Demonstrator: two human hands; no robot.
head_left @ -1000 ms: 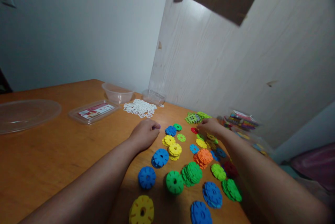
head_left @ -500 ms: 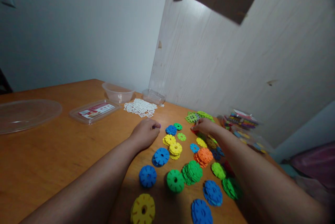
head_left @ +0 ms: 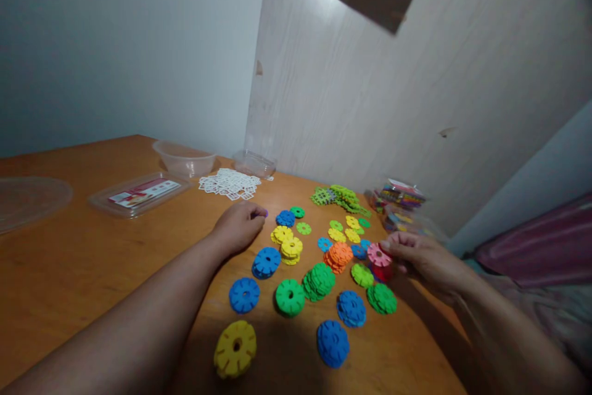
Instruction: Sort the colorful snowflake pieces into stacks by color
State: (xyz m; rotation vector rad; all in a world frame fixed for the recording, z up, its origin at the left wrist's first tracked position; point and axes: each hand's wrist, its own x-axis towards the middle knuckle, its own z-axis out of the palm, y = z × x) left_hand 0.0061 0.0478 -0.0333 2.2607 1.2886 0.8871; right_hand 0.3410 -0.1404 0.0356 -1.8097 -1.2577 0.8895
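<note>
My right hand (head_left: 409, 253) pinches the edge of a pink notched disc (head_left: 378, 255) at the right of the table. Partly hidden below it are red notched discs (head_left: 382, 273). My left hand (head_left: 240, 223) rests on the table with fingers closed around something purple (head_left: 266, 214), mostly hidden. Beside that hand lie a dark blue flower-shaped disc pile (head_left: 285, 218) and yellow discs (head_left: 291, 248). Stacks of green discs (head_left: 319, 282), orange discs (head_left: 339, 257) and blue discs (head_left: 351, 309) spread between my arms, with a yellow stack (head_left: 235, 349) nearest me.
White lattice pieces (head_left: 230, 183) and lime-green pieces (head_left: 342, 196) lie at the back. A clear bowl (head_left: 185, 161), a labelled plastic lid (head_left: 139, 195) and a round clear lid (head_left: 32, 201) are on the left. Packaged items (head_left: 400, 198) stand at the right edge, near the wall.
My right hand has come from the lime-green pieces toward the right front and now shows a pink disc in its fingers. My left hand stays closed beside the blue pile. The view has shifted right.
</note>
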